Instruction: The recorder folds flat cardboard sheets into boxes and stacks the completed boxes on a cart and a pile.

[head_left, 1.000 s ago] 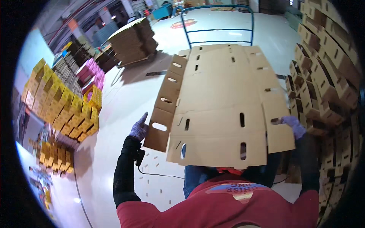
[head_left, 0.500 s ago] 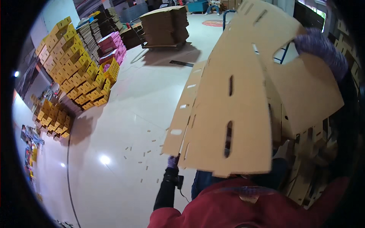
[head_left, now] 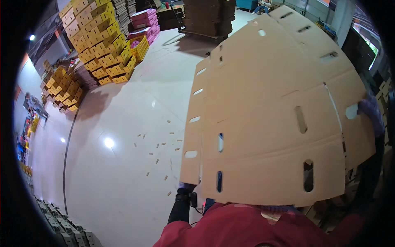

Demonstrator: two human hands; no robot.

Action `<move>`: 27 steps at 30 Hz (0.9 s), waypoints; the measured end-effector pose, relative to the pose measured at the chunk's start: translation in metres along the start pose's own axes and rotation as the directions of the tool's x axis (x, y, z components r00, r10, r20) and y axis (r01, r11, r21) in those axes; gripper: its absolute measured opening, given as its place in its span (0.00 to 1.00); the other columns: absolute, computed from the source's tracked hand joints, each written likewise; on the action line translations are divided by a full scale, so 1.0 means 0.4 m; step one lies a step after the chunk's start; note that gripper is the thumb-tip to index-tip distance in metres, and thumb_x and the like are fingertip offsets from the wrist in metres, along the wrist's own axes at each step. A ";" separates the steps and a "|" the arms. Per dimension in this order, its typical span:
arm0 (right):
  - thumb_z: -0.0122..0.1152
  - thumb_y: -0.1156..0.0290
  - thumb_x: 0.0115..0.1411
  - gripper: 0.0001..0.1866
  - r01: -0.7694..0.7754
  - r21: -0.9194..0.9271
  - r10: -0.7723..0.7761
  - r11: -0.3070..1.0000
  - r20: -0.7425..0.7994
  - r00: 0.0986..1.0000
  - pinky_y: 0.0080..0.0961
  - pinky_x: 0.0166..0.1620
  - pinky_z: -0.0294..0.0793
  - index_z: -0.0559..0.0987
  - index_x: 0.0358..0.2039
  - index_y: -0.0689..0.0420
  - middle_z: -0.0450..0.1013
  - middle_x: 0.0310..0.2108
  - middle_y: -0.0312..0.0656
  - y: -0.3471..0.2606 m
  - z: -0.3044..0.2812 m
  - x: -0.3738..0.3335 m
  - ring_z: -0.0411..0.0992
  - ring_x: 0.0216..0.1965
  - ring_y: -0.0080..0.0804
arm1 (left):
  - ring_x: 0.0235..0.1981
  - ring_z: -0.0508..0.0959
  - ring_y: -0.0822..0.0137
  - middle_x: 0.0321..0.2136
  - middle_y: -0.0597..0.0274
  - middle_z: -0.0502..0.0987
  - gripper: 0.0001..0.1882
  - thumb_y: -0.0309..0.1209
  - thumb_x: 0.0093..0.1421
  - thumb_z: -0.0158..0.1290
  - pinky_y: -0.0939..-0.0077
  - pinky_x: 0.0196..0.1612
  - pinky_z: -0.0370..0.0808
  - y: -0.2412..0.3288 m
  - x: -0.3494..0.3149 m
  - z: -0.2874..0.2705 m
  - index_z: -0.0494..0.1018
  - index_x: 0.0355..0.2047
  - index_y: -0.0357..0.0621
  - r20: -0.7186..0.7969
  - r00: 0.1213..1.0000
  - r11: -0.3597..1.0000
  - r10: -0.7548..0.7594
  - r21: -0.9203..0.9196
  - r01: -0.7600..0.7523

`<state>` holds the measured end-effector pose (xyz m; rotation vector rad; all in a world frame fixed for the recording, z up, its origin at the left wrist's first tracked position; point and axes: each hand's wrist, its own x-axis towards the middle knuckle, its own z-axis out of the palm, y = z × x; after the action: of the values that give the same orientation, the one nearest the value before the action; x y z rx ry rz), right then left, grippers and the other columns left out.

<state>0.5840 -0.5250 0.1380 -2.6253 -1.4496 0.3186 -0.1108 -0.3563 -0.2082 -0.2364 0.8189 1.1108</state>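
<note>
A large brown cardboard box blank [head_left: 263, 136] spreads out flat in front of my body, creased and cut with several oval slots. At its lower left corner my left hand [head_left: 187, 187], in a purple glove, grips the narrow slotted flap; the fingers are mostly hidden by the board. My right hand [head_left: 372, 112], also gloved in purple, holds the far right flap at its oval hole, thumb side toward the hole. The board tilts away from me and hides my lap.
Small cardboard scraps [head_left: 157, 145] lie scattered on the pale floor [head_left: 123, 177]. Stacked yellow boxes [head_left: 105, 45] rise at the far left, beside a yellow crate [head_left: 139, 48]. A loaded cart [head_left: 207, 18] stands ahead. Another person [head_left: 35, 106] is far left. Cardboard pieces lie at my right.
The cardboard blank has opened out wider and flatter. My right hand has moved down and outward with the right flap, which was folded over before. My left hand stays at the lower left corner.
</note>
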 end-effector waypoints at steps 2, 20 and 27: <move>0.50 0.67 0.58 0.10 -0.008 0.033 0.008 0.999 -0.007 1.000 0.28 0.31 0.69 0.76 0.30 0.59 0.73 0.27 0.42 0.015 0.005 -0.018 0.70 0.29 0.29 | 0.37 0.74 0.48 0.43 0.48 0.69 0.38 0.60 0.55 0.42 0.50 0.41 0.73 0.052 -0.025 0.060 0.53 0.58 0.50 0.063 0.998 0.994 -0.014 0.107 0.007; 0.49 0.62 0.59 0.15 -0.347 0.496 0.357 0.796 0.078 0.931 0.26 0.36 0.70 0.76 0.38 0.59 0.74 0.31 0.40 0.033 0.294 -0.208 0.69 0.31 0.25 | 0.25 0.72 0.72 0.26 0.60 0.74 0.36 0.23 0.56 0.47 0.77 0.31 0.73 -0.031 -0.210 0.854 0.45 0.62 0.53 0.713 0.699 -0.395 -0.043 0.631 -0.668; 0.49 0.70 0.59 0.20 0.415 0.555 -0.175 0.721 -0.434 0.884 0.28 0.54 0.62 0.67 0.53 0.54 0.63 0.53 0.45 -0.266 0.205 -0.152 0.64 0.51 0.34 | 0.48 0.70 0.63 0.49 0.54 0.67 0.32 0.20 0.52 0.50 0.69 0.50 0.69 -0.026 -0.160 0.916 0.57 0.58 0.51 0.693 0.380 -0.030 -0.612 0.460 -0.887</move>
<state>0.4453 -0.5193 0.0883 -1.7561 -1.3114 0.2279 0.0564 -0.2038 0.0871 1.9467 0.3185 0.3330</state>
